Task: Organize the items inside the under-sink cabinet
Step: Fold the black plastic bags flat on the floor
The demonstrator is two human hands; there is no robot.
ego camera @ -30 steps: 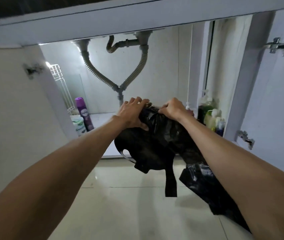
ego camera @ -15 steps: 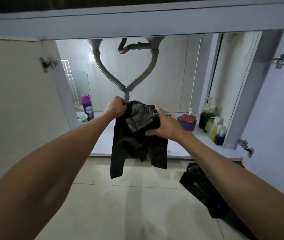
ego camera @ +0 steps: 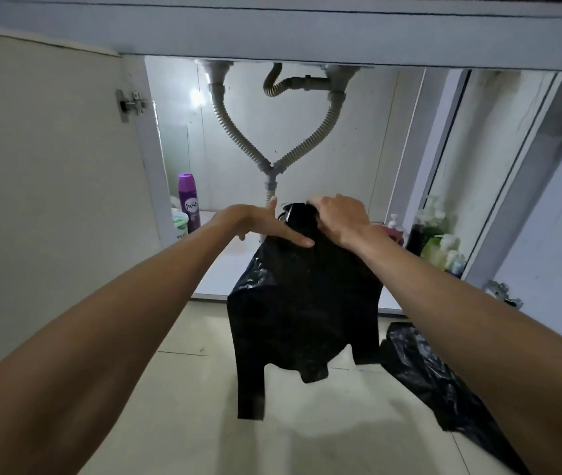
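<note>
Right hand clenched on the bunched top of the black plastic bag; left hand laid on it, fingers straight.
The bag hangs before the open under-sink cabinet; bag and hands hide the drain hoses' foot, its folds the right fingertips. A second black bag on the floor is part-covered by the right forearm. Blurred soap bottles crowd the right corner; a purple spray can and a half-hidden white tub stand left.
</note>
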